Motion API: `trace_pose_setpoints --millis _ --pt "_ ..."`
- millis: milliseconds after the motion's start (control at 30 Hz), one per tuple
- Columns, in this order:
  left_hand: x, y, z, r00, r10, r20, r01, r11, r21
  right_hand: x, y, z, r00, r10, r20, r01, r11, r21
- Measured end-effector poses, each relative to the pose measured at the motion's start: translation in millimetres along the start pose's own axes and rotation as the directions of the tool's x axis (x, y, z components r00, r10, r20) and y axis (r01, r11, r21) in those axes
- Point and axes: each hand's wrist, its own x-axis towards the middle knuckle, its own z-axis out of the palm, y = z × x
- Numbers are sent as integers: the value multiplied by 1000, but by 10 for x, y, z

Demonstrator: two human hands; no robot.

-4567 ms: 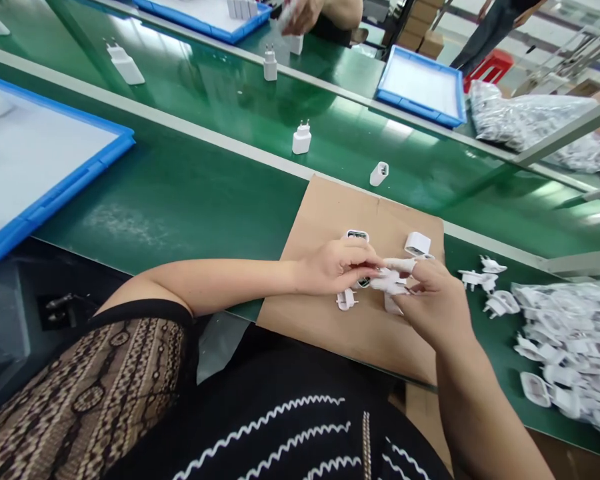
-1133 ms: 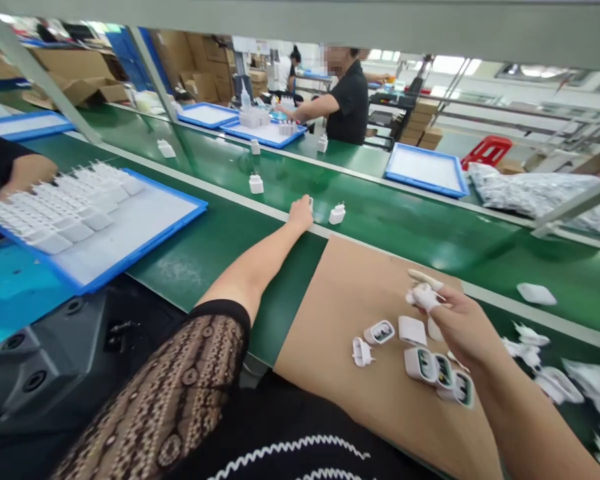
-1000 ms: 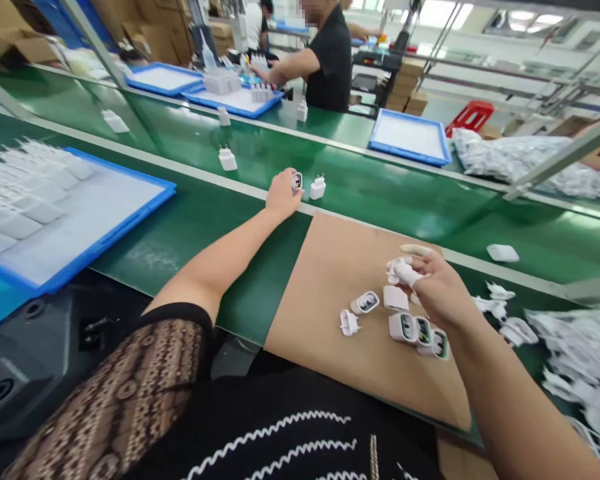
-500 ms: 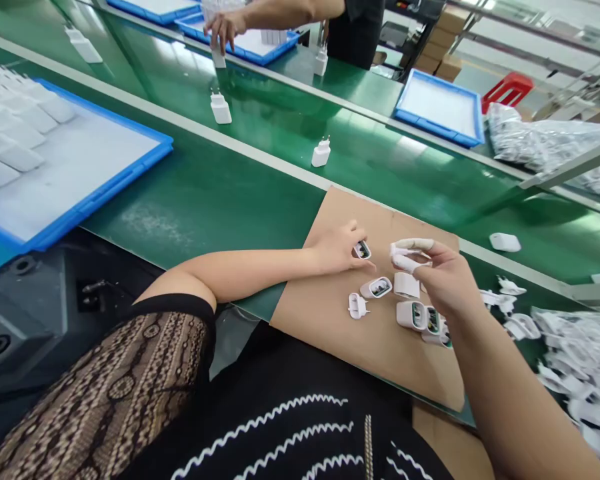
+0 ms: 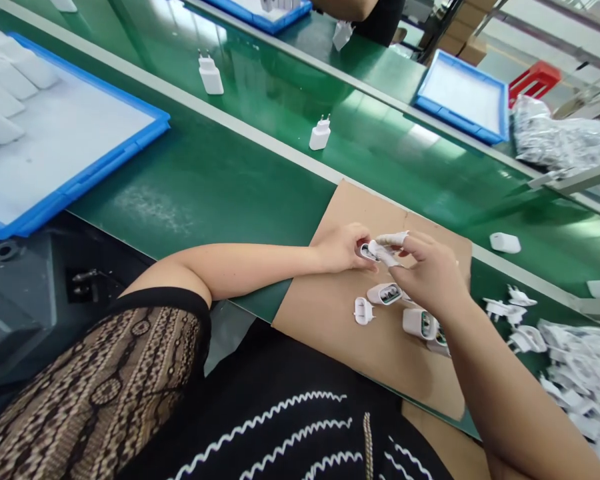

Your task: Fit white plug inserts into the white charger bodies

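Note:
My left hand (image 5: pixel 344 248) is closed around a white charger housing (image 5: pixel 365 251), whose open end faces right. My right hand (image 5: pixel 427 267), with white covers on thumb and finger, pinches a small white plug cap (image 5: pixel 373 248) against that open end; the fingers hide most of it. Just below my hands, on a brown cardboard sheet (image 5: pixel 325 307), an open charger housing (image 5: pixel 384 294) lies on its side with parts showing inside. Beside it is a loose two-pin plug cap (image 5: pixel 363 311). Several more open housings (image 5: pixel 419 323) lie partly under my right wrist.
Loose plug caps (image 5: pixel 510 308) and a bag of white parts (image 5: pixel 590 373) lie to the right. Finished-looking chargers (image 5: pixel 320 135) stand on the green belt beyond a pale rail. A blue-edged tray (image 5: pixel 105 150) of chargers is at left. Across the belt, a co-worker's arm (image 5: pixel 347 7) shows.
My right hand has moved left, bringing the plug cap to the open end of the housing in my left hand. The view has shifted, and the co-worker's hand has left the frame.

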Motion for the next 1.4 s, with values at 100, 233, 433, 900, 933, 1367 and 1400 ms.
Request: trace_pose_setpoints --millis 100,233,433,900,933,1367,1400 --pt "-3 -14 4 999 47 4 -47 999 8 19 44 53 997 -65 37 66 997 -26" --pt "13 -48 19 998 59 -15 -59 998 33 10 92 116 999 -36 -16 35 999 -35" --pt "37 -91 51 997 71 -18 -70 996 53 18 91 144 988 -155 -5 154 983 -99" --pt "-98 -30 -12 981 191 18 -192 965 181 -15 82 250 946 -324 -27 297 894 -334" --pt "-103 -29 -15 982 186 20 -186 962 202 -17 87 273 953 -302 -38 273 903 -333" --pt "259 2 -323 987 116 -111 -61 910 409 -1269 732 -329 754 471 -458 -462 876 140" --pt "392 -21 -398 980 123 -154 -45 902 430 -1498 881 -388 705 493 -510 -559 829 28"
